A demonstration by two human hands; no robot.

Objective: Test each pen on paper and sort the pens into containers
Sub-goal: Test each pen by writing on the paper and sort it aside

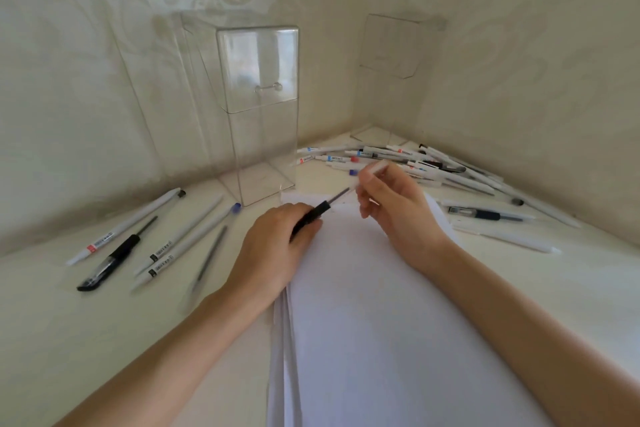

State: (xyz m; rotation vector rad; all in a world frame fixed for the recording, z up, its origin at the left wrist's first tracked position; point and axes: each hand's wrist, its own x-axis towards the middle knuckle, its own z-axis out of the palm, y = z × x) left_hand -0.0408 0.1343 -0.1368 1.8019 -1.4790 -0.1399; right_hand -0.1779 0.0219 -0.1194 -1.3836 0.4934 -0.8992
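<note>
- Black plastic: the black pen (313,213) is the task item in hand, held low over the far end of the white paper (363,305), approx. mid-scene.
- Left hand (273,243): fingers (294,211) curled round the pen's black body, clamped on it.
- Right hand (394,198): fingers (365,184) pinched together on a clear piece (375,168), prob. the pen's cap or front barrel; can't tell which.
- Key relation: the pen's long axis runs from lower left to upper right, i.e. from L hand toward R hand and away from the person.
- A thin dark rod (341,194) leaves the black body on that same line and reaches toward the clear piece. Whether it enters the piece is hidden by the R fingers.
- So the two parts sit on one axis, the clear piece up-right of the black body, a short gap btw the hands.
- Judgement: any pull-apart or push-together must go straight along that slanted line; a sideways tug could bend the rod.
- The paper lies directly under both hands, so testing needs only a drop down.
- Tall clear container (258,107) stands on the table (86,340) just beyond the L hand; it is the nearer one.
- A second clear container (391,45) sits in the far corner, behind a pile of pens (415,163), on the R hand's side.
- More pens (156,243) lie loose left of the paper.
</note>
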